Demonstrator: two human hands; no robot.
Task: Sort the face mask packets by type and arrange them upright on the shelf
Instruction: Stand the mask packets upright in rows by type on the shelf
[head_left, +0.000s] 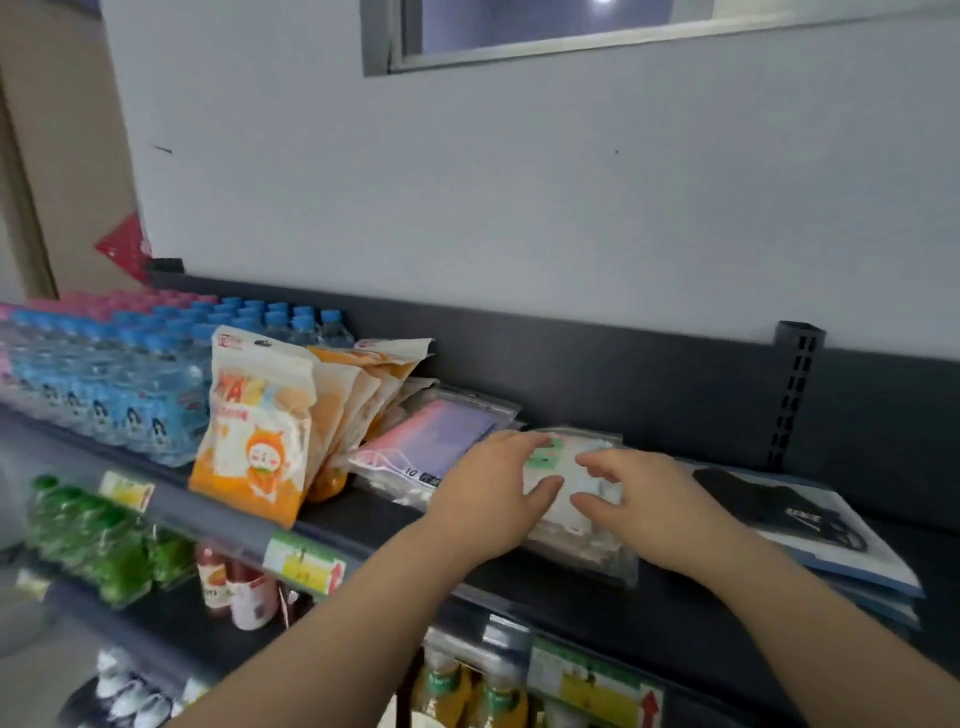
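While a clear packet (566, 470) lies flat on the shelf (545, 618), the left hand (491, 491) and right hand (641, 499) touch its top from either side, fingers loosely spread, gripping nothing. Left of the left hand lie pink packets (436, 436), then upright orange packets (254, 426); right of the right hand, black packets (795, 514) lie flat.

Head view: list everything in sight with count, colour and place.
orange-and-white mask packets: several, upright, top shelf left of centre
pink-purple mask packet: one, flat beside them
clear mask packets: stack, white with green labels, flat under both hands
black mask packets: stack, blue-edged, flat at right
water bottles: many, blue and pink caps, top shelf far left
green bottles: several, lower shelf left
price tags: several, yellow-green, shelf edges
shelf: one unit, dark grey
left hand: one, flat on the clear stack
right hand: one, fingers bent on same stack, grip unclear
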